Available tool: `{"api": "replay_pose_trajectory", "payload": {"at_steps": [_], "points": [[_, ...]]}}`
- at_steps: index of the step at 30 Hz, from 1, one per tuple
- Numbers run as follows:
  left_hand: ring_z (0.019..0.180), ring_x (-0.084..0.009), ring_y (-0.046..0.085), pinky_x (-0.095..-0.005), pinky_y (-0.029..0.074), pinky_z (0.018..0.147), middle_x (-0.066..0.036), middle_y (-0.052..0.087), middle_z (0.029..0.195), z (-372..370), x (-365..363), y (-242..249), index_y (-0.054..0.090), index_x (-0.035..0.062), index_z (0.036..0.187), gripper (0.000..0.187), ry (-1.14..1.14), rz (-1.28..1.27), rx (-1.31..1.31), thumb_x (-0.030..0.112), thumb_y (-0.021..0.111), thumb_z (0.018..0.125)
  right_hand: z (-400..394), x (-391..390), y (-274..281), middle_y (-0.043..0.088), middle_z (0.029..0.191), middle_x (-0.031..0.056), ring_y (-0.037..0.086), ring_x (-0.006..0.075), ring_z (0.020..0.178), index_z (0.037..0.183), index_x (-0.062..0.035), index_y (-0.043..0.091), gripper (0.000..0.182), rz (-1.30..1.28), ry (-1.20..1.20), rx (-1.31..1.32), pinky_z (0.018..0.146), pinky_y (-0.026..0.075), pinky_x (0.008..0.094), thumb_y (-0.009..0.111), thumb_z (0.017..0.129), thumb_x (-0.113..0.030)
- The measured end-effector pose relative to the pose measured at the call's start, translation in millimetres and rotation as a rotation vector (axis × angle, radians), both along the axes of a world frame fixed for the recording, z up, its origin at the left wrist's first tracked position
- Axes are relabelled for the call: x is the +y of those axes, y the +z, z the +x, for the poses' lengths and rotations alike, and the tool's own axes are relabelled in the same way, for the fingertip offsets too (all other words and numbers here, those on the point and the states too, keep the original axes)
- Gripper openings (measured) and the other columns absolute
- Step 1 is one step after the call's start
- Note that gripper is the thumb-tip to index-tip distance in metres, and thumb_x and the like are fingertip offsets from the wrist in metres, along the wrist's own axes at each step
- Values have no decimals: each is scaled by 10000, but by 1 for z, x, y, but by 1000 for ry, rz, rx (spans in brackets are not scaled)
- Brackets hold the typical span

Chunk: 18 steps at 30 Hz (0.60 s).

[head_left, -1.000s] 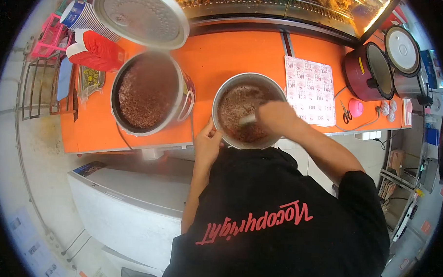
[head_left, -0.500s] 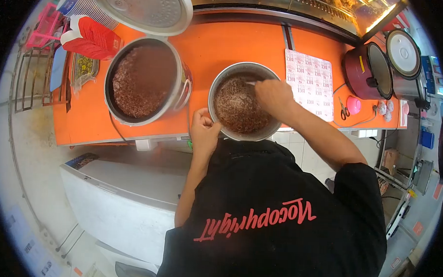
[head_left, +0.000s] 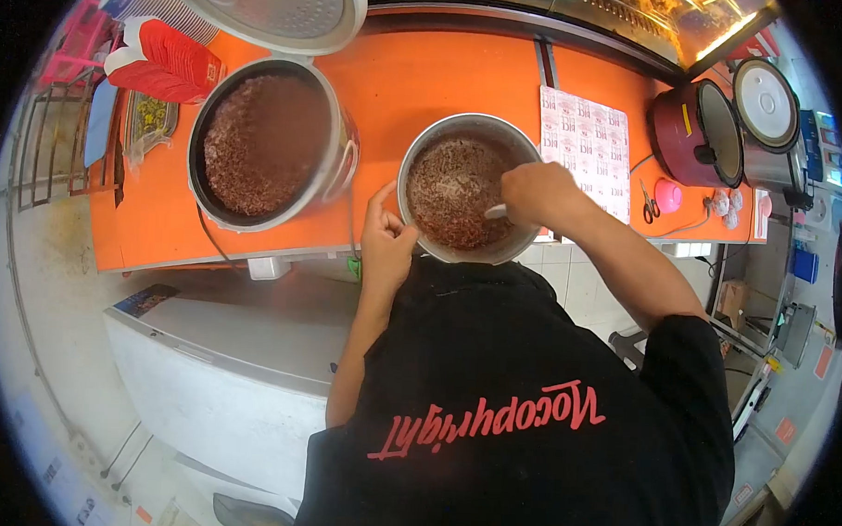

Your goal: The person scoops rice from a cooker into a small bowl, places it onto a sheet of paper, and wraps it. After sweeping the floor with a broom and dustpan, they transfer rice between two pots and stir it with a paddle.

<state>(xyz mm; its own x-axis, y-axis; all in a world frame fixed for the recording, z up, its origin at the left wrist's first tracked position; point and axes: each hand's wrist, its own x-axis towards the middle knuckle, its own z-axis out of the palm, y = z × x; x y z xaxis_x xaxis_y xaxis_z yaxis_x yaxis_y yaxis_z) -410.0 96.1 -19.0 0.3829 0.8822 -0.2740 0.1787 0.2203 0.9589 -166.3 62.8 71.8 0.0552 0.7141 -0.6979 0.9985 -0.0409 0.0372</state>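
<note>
My right hand (head_left: 537,193) is closed on a pale utensil (head_left: 496,212), whose end reaches down to the brown grains (head_left: 451,185) inside a metal pot (head_left: 416,142). The pot stands at the front edge of the orange counter (head_left: 395,77). My left hand (head_left: 386,239) is at the pot's left side, its fingers bent against the rim. To the left, a rice cooker (head_left: 336,181) with its lid (head_left: 277,8) raised holds more brown grains, partly veiled by steam.
Red cartons (head_left: 164,64) and a tray of yellow-green food (head_left: 153,114) are at the left. Patterned paper (head_left: 585,143), scissors (head_left: 648,204), a pink cup (head_left: 667,195) and a dark red cooker (head_left: 678,124) are at the right. A lit glass case (head_left: 624,20) runs along the back.
My right hand has moved slightly right and toward me with the utensil, from the pot's upper right to its right side. The view has shifted slightly.
</note>
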Motion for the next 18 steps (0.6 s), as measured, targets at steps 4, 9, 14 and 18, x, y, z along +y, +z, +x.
{"api": "replay_pose_trajectory", "payload": {"at_steps": [4,9,14,18], "points": [[627,-55,472,-216,404,624,24,495,702,-4,-3,-4,487,27,1476,673,16,-23,19,-57,631,824,1,0,45,767,894,157,762,347,844,920,-42,782,197,-1,-83,-14,704,605,473,703,836,-202],[644,-47,474,-211,405,629,28,503,712,-4,-5,-9,465,37,1512,683,-21,-81,-34,-55,629,856,-24,-53,-19,755,865,192,758,362,844,890,-20,771,206,-1,8,190,704,602,490,628,876,-168],[643,-43,477,-201,397,624,26,508,716,-6,-5,-9,427,46,1539,705,-50,-122,-56,-69,610,869,-38,-64,-30,745,855,226,758,366,850,885,-5,759,239,159,-201,227,716,605,490,559,918,-131],[627,-48,488,-200,414,609,12,525,714,-3,-7,-5,398,50,1552,722,-15,-141,-69,-77,601,871,-29,-67,-23,728,834,249,744,413,801,941,6,729,203,180,-179,251,686,599,529,598,899,-145]]}}
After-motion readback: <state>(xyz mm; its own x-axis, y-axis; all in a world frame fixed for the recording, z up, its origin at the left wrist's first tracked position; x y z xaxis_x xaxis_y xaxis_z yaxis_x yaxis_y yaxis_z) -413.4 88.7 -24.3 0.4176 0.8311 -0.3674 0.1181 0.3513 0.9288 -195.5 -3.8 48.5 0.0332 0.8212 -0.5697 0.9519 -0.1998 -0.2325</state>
